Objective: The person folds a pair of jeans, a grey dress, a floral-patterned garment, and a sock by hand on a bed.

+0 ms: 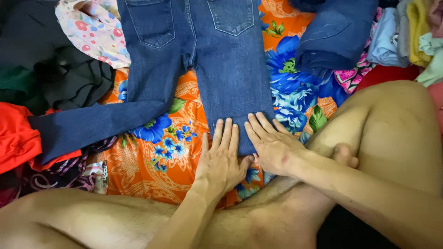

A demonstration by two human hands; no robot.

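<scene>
A pair of blue jeans [217, 60] lies back-side up on an orange and blue flowered sheet [157, 161]. One leg runs straight toward me; the other bends off to the left [92, 127]. My left hand [221, 159] rests flat, fingers spread, on the hem of the straight leg. My right hand [272, 143] lies flat beside it on the same hem, fingers apart. Neither hand grips the cloth.
My bare legs frame the bottom [92, 216] and right [392, 133] of the view. A folded blue garment [337, 37] lies at top right beside a pile of pastel clothes [415, 32]. Dark clothes [60, 78], a floral cloth [97, 32] and a red garment [16, 136] lie at left.
</scene>
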